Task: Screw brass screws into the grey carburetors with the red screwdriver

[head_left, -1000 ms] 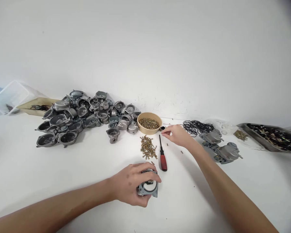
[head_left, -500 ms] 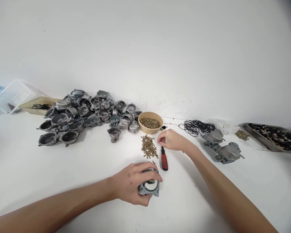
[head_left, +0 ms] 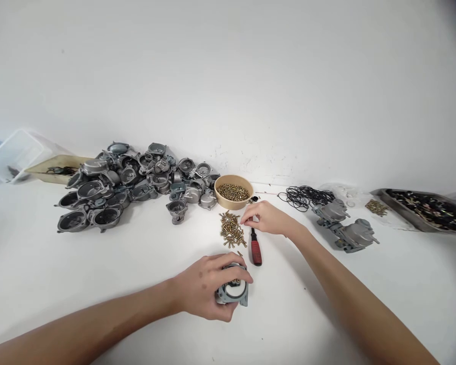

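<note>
My left hand (head_left: 209, 289) is wrapped round a grey metal carburetor body (head_left: 243, 298), steadying it on the table with its round opening up and a white float inside. Part of the body is hidden by my fingers. Beyond it, my right hand (head_left: 266, 218) is at the right edge of a loose pile of brass-coloured screws (head_left: 231, 230). Its thumb and fingertips are close together in a pinch; whatever lies between them is too small to make out. Just below that hand lies a screwdriver (head_left: 256, 252) with a red and black handle, its upper end partly covered.
A tan bowl (head_left: 217, 196) of screws stands behind the pile. Many grey metal bowl-shaped parts (head_left: 106, 215) are heaped at left, near a yellowish tray (head_left: 41, 171). At right are black rubber rings (head_left: 306, 196), two assembled carburetors (head_left: 355, 235) and a metal tray (head_left: 406, 215) of small parts.
My right hand has shifted slightly left, toward the screw pile, with its fingers reaching further out. My left hand keeps its hold on the carburetor body. The whole view has shifted slightly.
</note>
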{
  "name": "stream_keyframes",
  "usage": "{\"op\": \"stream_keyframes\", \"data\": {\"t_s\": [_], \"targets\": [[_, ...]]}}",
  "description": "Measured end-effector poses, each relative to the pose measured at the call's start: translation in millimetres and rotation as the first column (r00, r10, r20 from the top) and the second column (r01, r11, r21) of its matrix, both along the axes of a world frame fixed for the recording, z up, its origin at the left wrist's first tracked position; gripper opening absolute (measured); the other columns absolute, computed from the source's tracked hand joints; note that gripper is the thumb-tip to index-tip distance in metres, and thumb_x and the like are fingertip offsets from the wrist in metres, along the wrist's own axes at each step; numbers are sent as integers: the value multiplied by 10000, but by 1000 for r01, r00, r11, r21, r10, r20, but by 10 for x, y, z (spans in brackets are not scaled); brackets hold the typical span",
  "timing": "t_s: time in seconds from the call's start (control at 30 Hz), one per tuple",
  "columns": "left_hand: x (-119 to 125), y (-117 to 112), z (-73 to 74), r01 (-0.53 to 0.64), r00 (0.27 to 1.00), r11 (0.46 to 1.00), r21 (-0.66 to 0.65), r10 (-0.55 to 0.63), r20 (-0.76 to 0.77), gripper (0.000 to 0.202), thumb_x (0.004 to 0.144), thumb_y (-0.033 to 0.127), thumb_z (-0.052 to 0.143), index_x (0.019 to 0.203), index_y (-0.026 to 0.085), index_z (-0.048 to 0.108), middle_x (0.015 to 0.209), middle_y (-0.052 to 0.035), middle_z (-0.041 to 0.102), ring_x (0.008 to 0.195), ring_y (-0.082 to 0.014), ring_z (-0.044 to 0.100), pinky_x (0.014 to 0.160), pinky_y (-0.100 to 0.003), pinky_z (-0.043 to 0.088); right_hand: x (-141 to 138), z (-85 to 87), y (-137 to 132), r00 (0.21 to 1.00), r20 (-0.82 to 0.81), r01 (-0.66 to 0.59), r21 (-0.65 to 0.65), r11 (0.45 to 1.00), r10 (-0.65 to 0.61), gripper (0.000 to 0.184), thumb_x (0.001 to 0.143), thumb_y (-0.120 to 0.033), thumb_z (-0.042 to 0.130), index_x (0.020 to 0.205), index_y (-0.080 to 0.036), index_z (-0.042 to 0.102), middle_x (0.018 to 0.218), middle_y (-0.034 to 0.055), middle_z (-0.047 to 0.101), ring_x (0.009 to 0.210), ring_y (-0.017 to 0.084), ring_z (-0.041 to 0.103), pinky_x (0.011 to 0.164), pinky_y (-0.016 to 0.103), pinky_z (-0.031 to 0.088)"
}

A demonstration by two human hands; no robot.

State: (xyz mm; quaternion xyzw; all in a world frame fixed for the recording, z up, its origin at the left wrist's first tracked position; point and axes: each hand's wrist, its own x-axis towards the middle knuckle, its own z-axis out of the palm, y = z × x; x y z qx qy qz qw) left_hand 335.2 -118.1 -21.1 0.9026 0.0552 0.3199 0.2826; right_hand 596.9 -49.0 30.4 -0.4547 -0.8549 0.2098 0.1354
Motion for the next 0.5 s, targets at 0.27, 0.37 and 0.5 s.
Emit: {"op": "stream_keyframes", "data": {"t_s": [0.27,0.37,0.5], "targets": [[3,1,-18,-11,1000,1000,1,11,4,473,707,169,620,1177,211,589,1148,-115,634,951,-217,672,821,-293,568,-81,-141,18,997,73,-21,-28,999,23,216,881,-154,667,1002,-240,824,968,43,772,821,180,684,782,300,517],[1,-1,-24,-16,1000,1000,-8,16,8,481,701,167,622,1180,209,600,1152,-114,640,950,-222,677,811,-295,570,-92,-131,17,998,62,-5,-39,999,8,181,874,-175,677,968,-224,824,958,49,773,815,183,684,789,304,513],[1,2,-24,-10,1000,1000,-11,10,14,478,699,165,627,1176,199,610,1157,-120,643,965,-229,679,835,-306,571,-124,-109,5,998,23,64,-89,994,-62,154,855,-167,689,921,-205,823,932,47,779,798,178,686,772,294,513]]}}
